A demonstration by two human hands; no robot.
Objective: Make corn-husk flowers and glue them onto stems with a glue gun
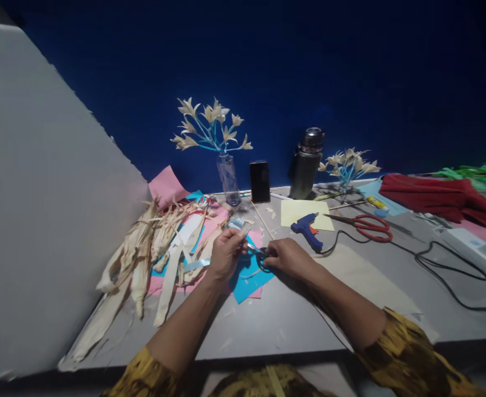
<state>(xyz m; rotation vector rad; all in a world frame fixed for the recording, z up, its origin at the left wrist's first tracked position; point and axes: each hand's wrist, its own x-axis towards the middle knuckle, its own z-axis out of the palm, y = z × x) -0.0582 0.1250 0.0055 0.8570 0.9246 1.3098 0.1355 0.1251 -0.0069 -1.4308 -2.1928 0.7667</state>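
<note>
My left hand (227, 255) is closed around a small pale strip of dried husk (245, 227), its tip showing above the fingers. My right hand (292, 258) grips the black handles of small scissors (262, 258). The scissor blades point left and reach close to the left fingers; whether they touch the strip cannot be made out. Beneath both hands lies blue paper (249, 285) over pink sheets. To the left is a heap of dried corn husks (141, 259), partly spread over coloured paper.
Behind stand a glass vase (228, 179) of husk flowers (213, 113), a phone (260, 182) and a thermos (306, 168). On the right lie a blue glue gun (308, 230), its black cord (441, 278), red-handled scissors (374, 227) and a red cloth (437, 199). A white wall (52, 220) bounds the left.
</note>
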